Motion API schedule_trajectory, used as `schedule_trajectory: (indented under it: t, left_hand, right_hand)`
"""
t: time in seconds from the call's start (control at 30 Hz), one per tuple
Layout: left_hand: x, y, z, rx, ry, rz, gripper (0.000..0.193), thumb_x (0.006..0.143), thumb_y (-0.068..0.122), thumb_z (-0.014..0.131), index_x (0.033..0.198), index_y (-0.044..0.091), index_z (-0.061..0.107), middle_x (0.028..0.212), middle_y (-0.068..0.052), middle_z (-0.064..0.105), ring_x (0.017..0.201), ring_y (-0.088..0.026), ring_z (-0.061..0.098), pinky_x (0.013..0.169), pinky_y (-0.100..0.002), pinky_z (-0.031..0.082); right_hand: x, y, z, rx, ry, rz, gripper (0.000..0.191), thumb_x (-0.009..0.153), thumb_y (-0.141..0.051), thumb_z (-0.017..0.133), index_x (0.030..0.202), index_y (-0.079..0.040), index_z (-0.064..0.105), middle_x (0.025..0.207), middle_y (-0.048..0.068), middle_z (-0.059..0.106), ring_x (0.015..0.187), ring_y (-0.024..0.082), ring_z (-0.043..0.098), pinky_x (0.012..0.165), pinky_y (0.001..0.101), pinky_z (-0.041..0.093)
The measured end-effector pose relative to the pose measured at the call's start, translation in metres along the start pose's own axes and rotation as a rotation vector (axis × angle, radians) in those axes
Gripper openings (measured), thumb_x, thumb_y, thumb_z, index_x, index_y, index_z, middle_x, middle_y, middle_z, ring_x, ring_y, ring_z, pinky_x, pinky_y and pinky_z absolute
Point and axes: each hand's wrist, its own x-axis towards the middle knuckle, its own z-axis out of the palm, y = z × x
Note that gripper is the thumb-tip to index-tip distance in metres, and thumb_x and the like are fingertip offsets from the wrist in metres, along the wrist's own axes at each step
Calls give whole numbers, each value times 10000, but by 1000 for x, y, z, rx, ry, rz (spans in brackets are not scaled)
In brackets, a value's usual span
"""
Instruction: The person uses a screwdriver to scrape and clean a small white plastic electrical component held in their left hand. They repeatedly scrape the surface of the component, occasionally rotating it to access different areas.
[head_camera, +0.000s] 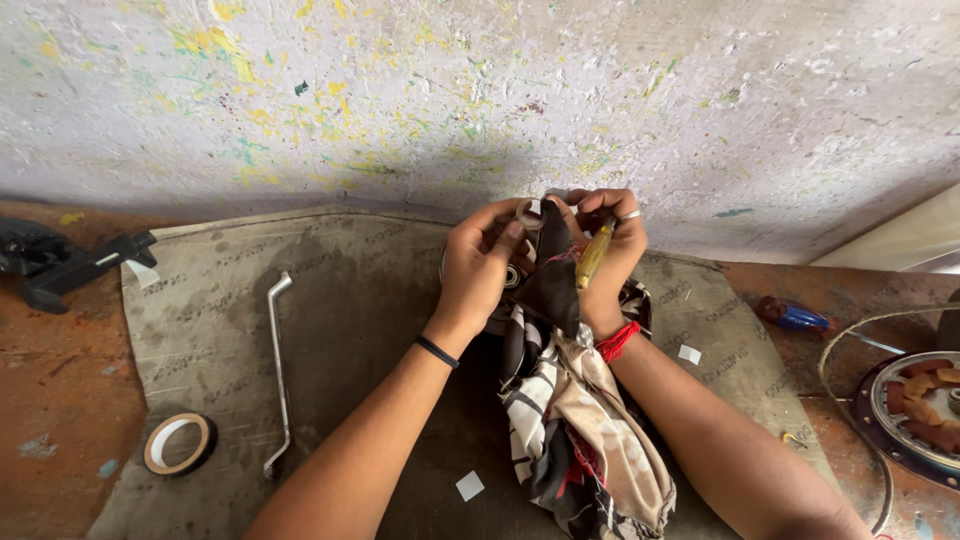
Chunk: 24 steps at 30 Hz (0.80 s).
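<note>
Grip: left hand (480, 265) pinches small metal ring (527, 214); right hand (605, 250) closed on yellow-handled tool (594, 254) | cloth (575, 420): patterned, grease-stained, bunched between wrists, draped toward the viewer | surface (330, 300): bent wrench (277, 375), tape roll (179, 443) left.

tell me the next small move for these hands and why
Probably rub the rag across the small ring. The left hand pinches the ring, the right hand presses the rag against it while also holding a yellow tool.
</note>
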Motion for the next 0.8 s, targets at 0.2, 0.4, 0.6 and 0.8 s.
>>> schedule_trajectory:
  t: [0.2,0.4,0.6,0.8]
  left_hand:
    - [0,-1,-1,205,92,136,263,1008,33,652,1265,-5,695,1087,-80,753,916,-97,675,816,-263,565]
    - [-7,12,5,374,176,330,264,968,-44,648,1221,20,688,1136,-87,736,1019,-149,723,865,-276,591]
    - [-19,31,11,654,104,545,285,852,-141,671,1068,42,707,1054,-112,731,987,-214,741,843,-299,608]
    - [-19,29,17,456,137,417,256,876,-135,688,1082,2,624,1034,-104,741,971,-183,758,855,-280,625]
  right_hand:
    - [-4,-3,-5,105,-123,207,188,953,56,674,1137,31,643,1078,117,745,965,148,726,884,265,586]
    - [-4,1,-2,-40,-229,167,212,956,19,715,1148,62,637,1065,117,740,970,141,719,878,261,586]
    - [-8,-3,1,-87,-179,264,210,963,-9,662,1155,75,658,967,116,746,788,90,669,671,226,540]
    - [-5,-9,3,-69,-128,353,185,958,-29,647,1121,58,656,894,104,754,686,80,657,570,213,508]
